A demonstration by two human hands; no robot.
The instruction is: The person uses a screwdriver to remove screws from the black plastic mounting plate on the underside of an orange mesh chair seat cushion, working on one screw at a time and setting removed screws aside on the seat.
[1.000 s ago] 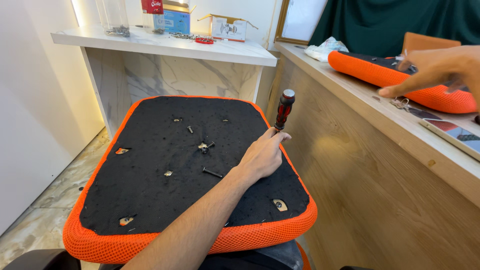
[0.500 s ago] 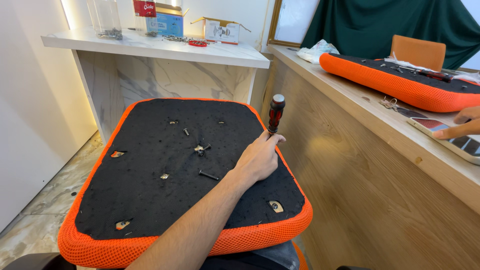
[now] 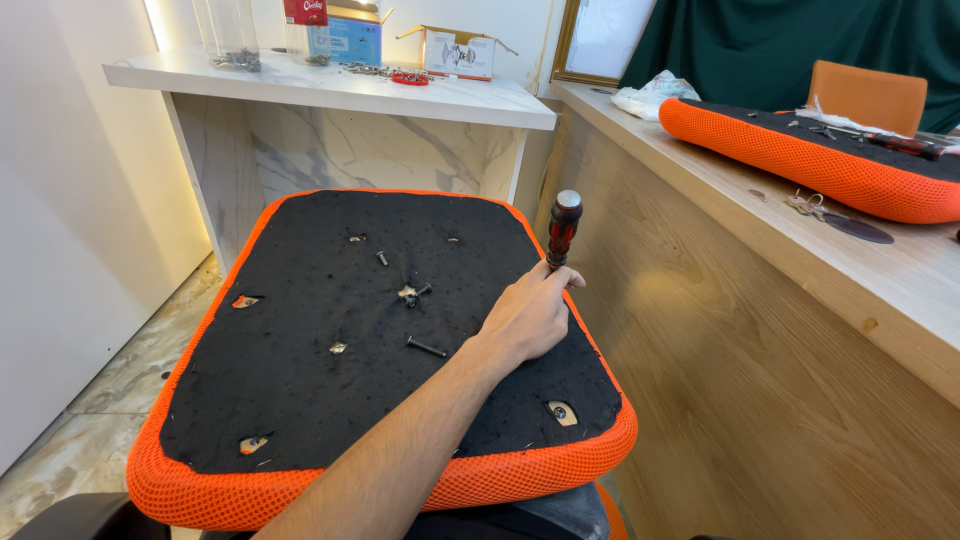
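The person's left hand (image 3: 530,318) pinches the shaft of a red-and-black-handled screwdriver (image 3: 562,232), standing it upright near the right edge of an upturned orange mesh seat cushion with a black felt underside (image 3: 300,390). The right hand is out of view. Several dark bolts (image 3: 426,347) lie loose on the felt, and the corner holes (image 3: 561,412) look empty, so the fastening seems barely begun. The cushion rests flat beside the wooden counter (image 3: 760,330).
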